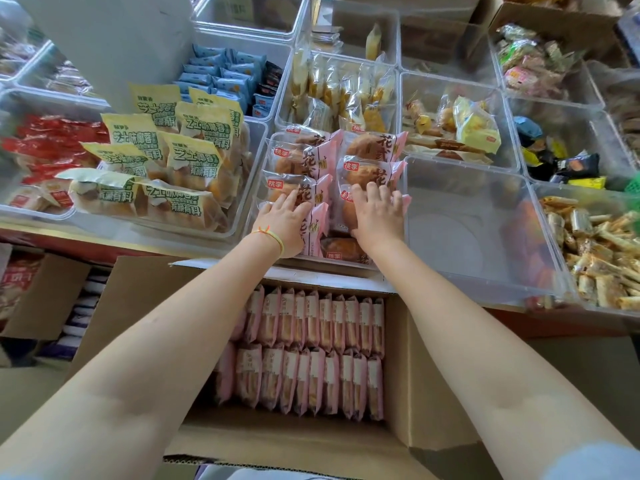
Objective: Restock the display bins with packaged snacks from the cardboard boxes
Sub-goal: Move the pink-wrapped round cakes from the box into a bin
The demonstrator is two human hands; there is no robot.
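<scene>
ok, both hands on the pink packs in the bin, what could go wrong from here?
1. The pink bread packs are stacked above the clear bin rim; pressing with the left hand and right hand may slide one over the front edge.
2. Pressing could squash the soft buns.
3. The cardboard box still holds two full rows; they likely won't fit in this bin.

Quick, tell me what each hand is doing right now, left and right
Left hand: open, fingers flat on a pink bread pack in the bin.
Right hand: open, fingers spread, pressing another pink pack.
</scene>
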